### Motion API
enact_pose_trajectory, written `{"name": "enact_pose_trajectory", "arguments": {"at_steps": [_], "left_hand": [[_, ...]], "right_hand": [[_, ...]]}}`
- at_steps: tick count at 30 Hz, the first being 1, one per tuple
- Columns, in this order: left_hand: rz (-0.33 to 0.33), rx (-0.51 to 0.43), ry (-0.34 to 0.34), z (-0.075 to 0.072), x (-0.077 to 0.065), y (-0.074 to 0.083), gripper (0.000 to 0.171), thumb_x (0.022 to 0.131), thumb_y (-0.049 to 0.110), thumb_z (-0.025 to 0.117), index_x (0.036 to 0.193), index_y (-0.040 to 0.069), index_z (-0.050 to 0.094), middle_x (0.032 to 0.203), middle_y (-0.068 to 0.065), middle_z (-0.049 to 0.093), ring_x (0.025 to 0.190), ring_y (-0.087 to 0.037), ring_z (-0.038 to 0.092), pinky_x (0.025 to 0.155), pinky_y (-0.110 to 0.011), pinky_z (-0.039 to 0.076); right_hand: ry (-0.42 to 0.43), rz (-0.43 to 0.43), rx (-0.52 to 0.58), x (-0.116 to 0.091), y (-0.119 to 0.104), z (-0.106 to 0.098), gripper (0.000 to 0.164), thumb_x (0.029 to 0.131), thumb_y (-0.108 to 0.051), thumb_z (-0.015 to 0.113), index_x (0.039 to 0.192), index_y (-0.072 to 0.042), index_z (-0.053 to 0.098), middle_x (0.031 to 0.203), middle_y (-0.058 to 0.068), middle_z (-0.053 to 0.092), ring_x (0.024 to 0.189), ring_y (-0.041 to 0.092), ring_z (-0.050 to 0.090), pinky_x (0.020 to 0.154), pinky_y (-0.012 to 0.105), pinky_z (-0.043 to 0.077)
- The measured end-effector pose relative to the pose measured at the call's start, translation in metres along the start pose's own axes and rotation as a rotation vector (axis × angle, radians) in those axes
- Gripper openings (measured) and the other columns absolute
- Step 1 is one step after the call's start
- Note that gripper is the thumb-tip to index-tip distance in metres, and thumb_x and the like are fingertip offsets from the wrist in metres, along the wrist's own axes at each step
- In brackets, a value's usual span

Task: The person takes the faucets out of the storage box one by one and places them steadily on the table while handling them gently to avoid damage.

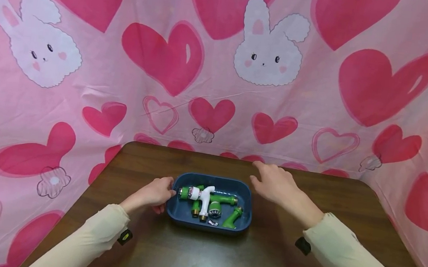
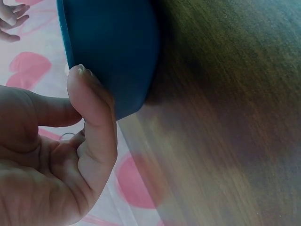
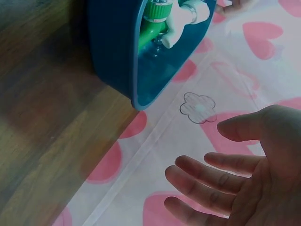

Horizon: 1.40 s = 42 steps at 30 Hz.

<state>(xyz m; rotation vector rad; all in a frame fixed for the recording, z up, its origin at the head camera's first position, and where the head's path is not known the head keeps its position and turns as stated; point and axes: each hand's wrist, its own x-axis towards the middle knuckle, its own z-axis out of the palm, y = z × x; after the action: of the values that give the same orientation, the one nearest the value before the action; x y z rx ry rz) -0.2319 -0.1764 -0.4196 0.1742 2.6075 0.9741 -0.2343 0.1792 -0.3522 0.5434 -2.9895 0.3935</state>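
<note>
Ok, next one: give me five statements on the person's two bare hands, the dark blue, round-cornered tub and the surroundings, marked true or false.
1. The person's bare left hand is at the left end of the dark blue, round-cornered tub. True.
2. The person's bare right hand grips the tub's rim. False: the right hand is apart from the tub, holding nothing.
3. A white, branching fitting lies in the tub. True.
4. Every piece in the tub is white. False: several are green, like the green, bent fitting.
5. The backdrop is plain grey. False: the pink cloth backdrop shows hearts and rabbits.
</note>
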Motion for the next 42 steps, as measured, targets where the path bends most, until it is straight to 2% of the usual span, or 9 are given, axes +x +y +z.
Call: {"name": "enact_pose_trajectory", "arguments": {"at_steps": [14,21,26,29,37,42], "left_hand": [[0.005,-0.003,-0.006,0.001,-0.002,0.0,0.012,0.106,0.008,0.063,0.113,0.001,0.058,0.07,-0.015,0.061,0.048,-0.023,0.064,0.046,-0.033,0.058],[0.003,-0.017,-0.008,0.002,-0.002,-0.003,0.011,0.106,0.009,0.063,0.112,0.001,0.058,0.071,-0.015,0.061,0.048,-0.023,0.064,0.047,-0.034,0.059],[0.01,0.009,0.016,0.003,0.001,-0.004,0.009,0.105,0.008,0.064,0.107,0.002,0.057,0.07,-0.015,0.061,0.047,-0.022,0.064,0.046,-0.034,0.058],[0.02,0.021,0.015,0.004,0.002,-0.004,0.009,0.105,0.007,0.064,0.105,0.002,0.057,0.069,-0.014,0.061,0.047,-0.022,0.063,0.046,-0.034,0.058],[-0.001,0.018,0.03,0.005,0.001,-0.003,0.009,0.105,0.008,0.064,0.104,0.002,0.057,0.07,-0.015,0.061,0.047,-0.023,0.063,0.045,-0.034,0.058],[0.013,0.018,0.032,0.004,0.0,-0.001,0.008,0.105,0.007,0.064,0.104,0.003,0.057,0.069,-0.015,0.06,0.047,-0.023,0.063,0.045,-0.035,0.058]], "right_hand": [[-0.006,-0.022,0.055,0.01,-0.016,-0.001,0.051,0.097,-0.029,0.073,0.142,-0.006,0.062,0.124,0.014,0.072,0.105,0.033,0.071,0.085,0.054,0.061],[-0.024,-0.034,0.081,0.014,-0.026,-0.001,0.053,0.097,-0.028,0.073,0.145,-0.008,0.061,0.102,0.006,0.074,0.082,0.023,0.07,0.065,0.039,0.061],[-0.033,-0.048,0.081,0.017,-0.034,-0.001,0.053,0.097,-0.03,0.074,0.143,-0.007,0.062,0.12,0.012,0.074,0.098,0.027,0.072,0.073,0.042,0.063],[-0.04,-0.055,0.068,0.019,-0.038,0.001,0.052,0.096,-0.03,0.075,0.141,-0.006,0.063,0.123,0.013,0.073,0.107,0.03,0.071,0.08,0.047,0.063],[-0.047,-0.062,0.084,0.027,-0.042,0.006,0.052,0.096,-0.03,0.075,0.141,-0.007,0.064,0.106,0.007,0.076,0.091,0.023,0.071,0.075,0.042,0.063],[-0.068,-0.057,0.096,0.031,-0.042,0.007,0.05,0.097,-0.029,0.075,0.14,-0.007,0.065,0.083,-0.001,0.07,0.075,0.017,0.067,0.07,0.038,0.061]]}}
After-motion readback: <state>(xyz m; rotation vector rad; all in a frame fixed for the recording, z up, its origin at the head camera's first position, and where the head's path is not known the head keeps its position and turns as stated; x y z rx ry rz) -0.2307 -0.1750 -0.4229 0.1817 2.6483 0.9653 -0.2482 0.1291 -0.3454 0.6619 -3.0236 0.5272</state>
